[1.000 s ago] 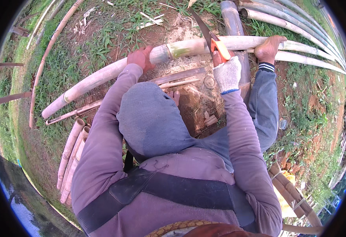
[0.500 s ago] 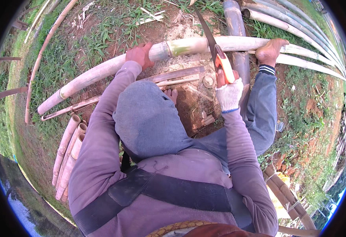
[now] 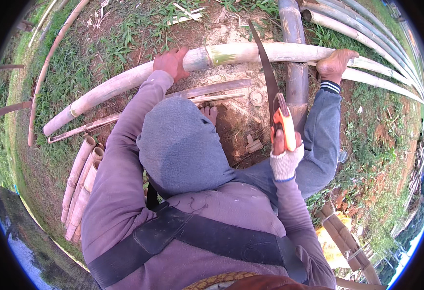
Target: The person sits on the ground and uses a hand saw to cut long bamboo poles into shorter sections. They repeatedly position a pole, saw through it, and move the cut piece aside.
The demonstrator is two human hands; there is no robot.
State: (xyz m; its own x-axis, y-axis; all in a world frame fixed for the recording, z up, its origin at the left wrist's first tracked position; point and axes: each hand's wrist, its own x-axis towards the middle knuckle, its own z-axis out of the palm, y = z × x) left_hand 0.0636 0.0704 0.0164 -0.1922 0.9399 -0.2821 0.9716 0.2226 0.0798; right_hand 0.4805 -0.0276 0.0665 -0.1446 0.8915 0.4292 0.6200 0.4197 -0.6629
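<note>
A long pale bamboo pole [image 3: 236, 54] lies across in front of me, resting over a darker bamboo log [image 3: 296, 79]. My left hand [image 3: 172, 64] is wrapped around the pole from above, left of a greenish joint. In my right hand [image 3: 287, 153], partly covered by a white knit glove, is a hand saw [image 3: 268, 72] with an orange handle. The blade points away from me, and its middle part crosses the pole just left of the log. My bare foot [image 3: 334, 65] presses on the pole right of the log.
Several cut bamboo tubes [image 3: 80, 186] lie at the left. More long poles [image 3: 362, 36] spread at the far right. Split bamboo strips [image 3: 217, 89] and a small cut ring [image 3: 256, 98] lie on the ground below the pole. Pale sawdust [image 3: 229, 36] covers the soil beyond it.
My right hand has drawn the saw back toward me, so the outer part of the blade now crosses the pole. My left hand and foot keep their places on the pole.
</note>
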